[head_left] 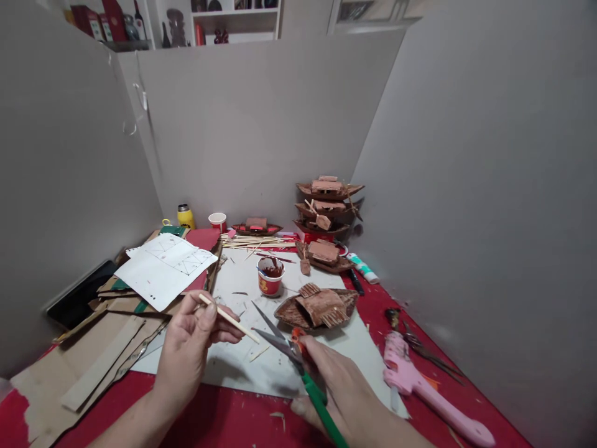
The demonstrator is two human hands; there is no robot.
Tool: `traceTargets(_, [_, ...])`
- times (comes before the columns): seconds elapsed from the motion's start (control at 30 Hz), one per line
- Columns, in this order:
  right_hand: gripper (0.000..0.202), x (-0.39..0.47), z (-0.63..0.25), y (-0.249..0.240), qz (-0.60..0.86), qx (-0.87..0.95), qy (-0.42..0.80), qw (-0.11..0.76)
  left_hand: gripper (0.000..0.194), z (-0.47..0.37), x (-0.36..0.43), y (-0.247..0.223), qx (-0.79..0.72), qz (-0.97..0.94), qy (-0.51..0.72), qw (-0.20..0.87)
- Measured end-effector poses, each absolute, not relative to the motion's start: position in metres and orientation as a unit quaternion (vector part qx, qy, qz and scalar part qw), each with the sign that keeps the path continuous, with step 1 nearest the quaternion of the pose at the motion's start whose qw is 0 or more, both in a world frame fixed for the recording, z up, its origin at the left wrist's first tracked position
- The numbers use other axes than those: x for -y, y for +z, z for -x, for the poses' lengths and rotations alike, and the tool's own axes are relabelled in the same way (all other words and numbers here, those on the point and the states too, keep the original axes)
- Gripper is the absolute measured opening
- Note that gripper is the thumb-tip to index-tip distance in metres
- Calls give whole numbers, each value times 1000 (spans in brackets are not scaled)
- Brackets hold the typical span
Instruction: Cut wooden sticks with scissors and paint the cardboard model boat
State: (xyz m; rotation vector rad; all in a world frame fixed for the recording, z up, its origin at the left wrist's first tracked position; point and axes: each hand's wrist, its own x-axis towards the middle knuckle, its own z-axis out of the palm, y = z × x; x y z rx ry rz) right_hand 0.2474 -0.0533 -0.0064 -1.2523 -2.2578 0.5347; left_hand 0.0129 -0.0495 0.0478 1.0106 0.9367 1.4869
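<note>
My left hand (196, 330) pinches a thin pale wooden stick (229, 319), which slants down to the right. In my right hand (340, 379) is a pair of scissors (284, 348) with green and orange handles. Its blades are parted, and the stick's lower end lies close to them; whether they touch I cannot tell. Just beyond the blades, a brown model boat (321, 307) with a curved roof rests on the white board (242, 367). Behind it stands a red paper cup (270, 277) smeared inside with dark brown paint.
Several model boats (329, 205) are stacked at the back right. Loose sticks (261, 241) lie behind the board. Cardboard (107, 348) and a drawn sheet (165, 267) cover the left side. A pink glue gun (420, 379) and pliers (433, 351) lie at the right, near the grey partition (489, 218).
</note>
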Motion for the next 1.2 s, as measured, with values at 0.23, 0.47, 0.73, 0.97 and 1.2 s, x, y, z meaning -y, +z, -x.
traceTargets(0.23, [50,53,-245,-7,471,838,144,235,20,-17,56,42,-423,-449,638,461])
traceTargets(0.47, [59,52,-247,-9,477,840,107,237,24,-21,57,43,-441,-438,640,452])
traceTargets(0.73, [59,52,-245,-5,474,839,126,235,23,-20,59,47,-453,-451,637,432])
traceTargets(0.97, [56,51,-247,-10,471,844,116,228,13,-17,55,36,-420,-466,655,420])
traceTargets(1.2, [56,49,-247,-12,459,852,89,234,6,-17,55,31,-419,-496,656,384])
